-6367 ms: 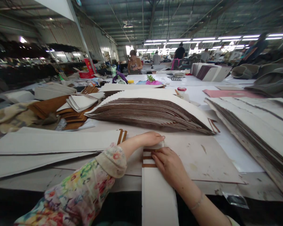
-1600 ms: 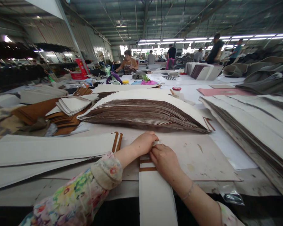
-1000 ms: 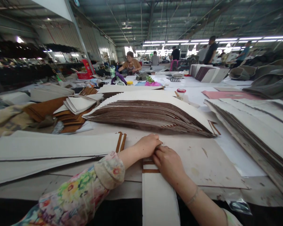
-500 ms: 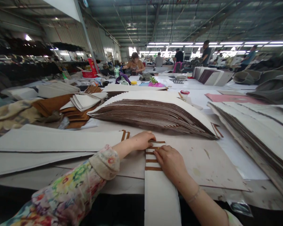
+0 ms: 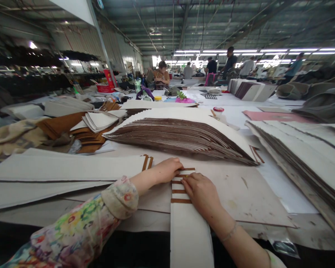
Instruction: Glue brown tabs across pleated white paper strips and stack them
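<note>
I see the white strip (image 5: 190, 230) in front of the big stack (image 5: 167, 132). The left hand (image 5: 169, 168) and right hand (image 5: 201, 190) curl their fingers at its stack end; whether they pinch, I can't tell. Pressing gently should keep the brown bands (image 5: 181, 200) straight.

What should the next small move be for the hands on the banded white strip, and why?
Probably a light press by the left hand on the farthest brown band, with the right hand steadying the white strip: the left hand is at that band's left end, and the right hand lies over the strip's right edge beside the nearer bands.
</note>
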Demonstrator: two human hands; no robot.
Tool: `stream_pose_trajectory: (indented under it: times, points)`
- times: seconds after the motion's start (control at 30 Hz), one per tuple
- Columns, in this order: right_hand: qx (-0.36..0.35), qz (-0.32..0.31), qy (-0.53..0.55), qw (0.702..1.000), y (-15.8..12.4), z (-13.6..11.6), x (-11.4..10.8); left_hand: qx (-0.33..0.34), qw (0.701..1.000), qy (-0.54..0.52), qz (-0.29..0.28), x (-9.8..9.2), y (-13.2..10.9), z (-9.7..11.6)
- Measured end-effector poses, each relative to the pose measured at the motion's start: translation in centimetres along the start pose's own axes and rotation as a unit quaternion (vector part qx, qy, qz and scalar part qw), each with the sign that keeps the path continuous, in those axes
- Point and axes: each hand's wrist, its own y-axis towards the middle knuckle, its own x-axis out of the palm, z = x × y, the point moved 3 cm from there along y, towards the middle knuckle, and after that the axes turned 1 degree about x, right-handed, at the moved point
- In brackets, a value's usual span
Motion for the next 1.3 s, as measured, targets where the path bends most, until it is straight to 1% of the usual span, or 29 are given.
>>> stream_pose_trajectory:
  times: [0.17, 0.3, 0.47, 0.6, 0.73, 0.8, 0.9, 1.03, 1.1, 1.2, 1.3]
  points:
    - [-0.003, 0.001, 0.002, 1.000, -0.1, 0.0, 0.1, -0.005, 1.000, -0.003, -0.007, -0.4, -0.5, -1.1]
    - [-0.003, 0.000, 0.005, 1.000, -0.1, 0.0, 0.1, -0.005, 1.000, 0.002, -0.011, -0.5, -0.6, -1.3]
    - [0.000, -0.002, 0.006, 1.000, 0.0, 0.0, 0.0, -0.003, 1.000, 0.018, -0.003, -0.2, -1.0, -1.0]
    - [0.001, -0.005, 0.008, 1.000, 0.1, 0.0, 0.0, 0.002, 0.999, 0.041, 0.002, 0.1, -2.2, -0.4]
    - [0.000, -0.003, 0.009, 1.000, 0.0, 0.0, 0.0, 0.002, 0.998, 0.066, -0.011, -0.1, -3.1, 0.0]
    - [-0.001, -0.002, 0.008, 1.000, 0.0, 0.0, 0.0, -0.008, 0.998, 0.056, -0.023, -0.4, -2.9, 0.0]
    - [-0.001, 0.002, 0.005, 1.000, 0.0, -0.1, -0.1, -0.010, 0.998, 0.046, -0.035, -0.8, -1.9, 0.4]
    - [-0.004, 0.003, 0.003, 1.000, 0.0, 0.0, -0.1, 0.028, 0.998, 0.039, -0.043, -0.5, -0.1, 1.6]
    - [-0.006, 0.002, 0.002, 1.000, 0.0, 0.0, -0.1, 0.038, 0.998, 0.038, -0.042, -0.1, 0.3, 2.2]
    - [-0.006, 0.001, 0.001, 1.000, 0.1, 0.0, -0.1, 0.034, 0.998, 0.041, -0.030, 0.4, 0.2, 2.5]
    - [-0.004, -0.001, 0.001, 1.000, 0.1, 0.0, -0.2, 0.020, 0.999, 0.045, -0.016, 0.5, -0.6, 2.3]
